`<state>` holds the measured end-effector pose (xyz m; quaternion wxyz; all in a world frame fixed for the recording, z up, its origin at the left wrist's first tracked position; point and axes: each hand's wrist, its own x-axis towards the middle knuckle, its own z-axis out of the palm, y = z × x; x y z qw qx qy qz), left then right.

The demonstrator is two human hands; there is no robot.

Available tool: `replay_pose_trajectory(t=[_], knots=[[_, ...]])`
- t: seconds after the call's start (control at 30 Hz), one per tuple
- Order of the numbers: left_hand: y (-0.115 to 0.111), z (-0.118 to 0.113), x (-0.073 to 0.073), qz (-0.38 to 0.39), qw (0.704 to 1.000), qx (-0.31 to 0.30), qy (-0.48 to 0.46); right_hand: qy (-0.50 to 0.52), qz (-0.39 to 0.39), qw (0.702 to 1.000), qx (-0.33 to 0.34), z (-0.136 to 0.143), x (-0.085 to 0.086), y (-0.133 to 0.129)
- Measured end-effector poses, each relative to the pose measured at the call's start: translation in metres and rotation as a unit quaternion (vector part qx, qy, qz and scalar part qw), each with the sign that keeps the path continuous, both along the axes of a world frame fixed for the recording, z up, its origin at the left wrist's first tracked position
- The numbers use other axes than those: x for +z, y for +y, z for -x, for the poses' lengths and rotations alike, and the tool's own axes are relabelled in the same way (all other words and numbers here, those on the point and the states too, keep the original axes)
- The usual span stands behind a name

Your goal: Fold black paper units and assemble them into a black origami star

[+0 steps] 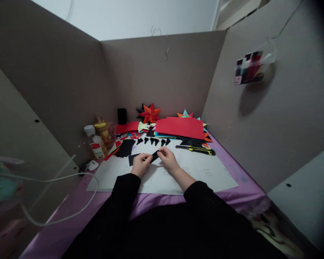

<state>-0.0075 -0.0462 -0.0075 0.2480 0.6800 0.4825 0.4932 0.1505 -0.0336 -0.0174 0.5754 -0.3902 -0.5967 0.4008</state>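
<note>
A small strip of black paper is pinched between my left hand and my right hand, above a white sheet with faint numbers. Another black paper piece lies just left of my left hand. Farther back, several small folded black pieces stand in a row. A larger black paper is left of that row. The yellow and black utility knife rests to the right of my right hand.
Red paper sheets are stacked at the back, near folded paper stars. Bottles and a white earphone case stand at the left. A white cable hangs in front there. Grey panels surround the table.
</note>
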Motion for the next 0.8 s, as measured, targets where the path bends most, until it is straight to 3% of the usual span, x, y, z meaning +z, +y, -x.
replay_pose_trajectory(t=[0.17, 0.5, 0.67, 0.8], knots=[[0.0028, 0.0, -0.0016, 0.042, 0.997, 0.014, -0.062, 0.019, 0.064, 0.994, 0.092, 0.0076, -0.0054, 0.0054], [-0.0058, -0.0045, 0.0064, 0.043, 0.999, -0.002, -0.033, 0.071, 0.099, 0.992, 0.041, 0.0037, -0.0071, 0.008], [-0.0064, -0.0051, 0.0072, 0.05, 0.999, 0.001, -0.019, 0.027, 0.063, 0.997, -0.02, -0.0001, -0.0036, 0.007], [-0.0056, -0.0049, 0.0054, 0.059, 0.998, 0.001, -0.021, -0.002, 0.035, 0.999, -0.024, -0.0009, -0.0014, 0.0057]])
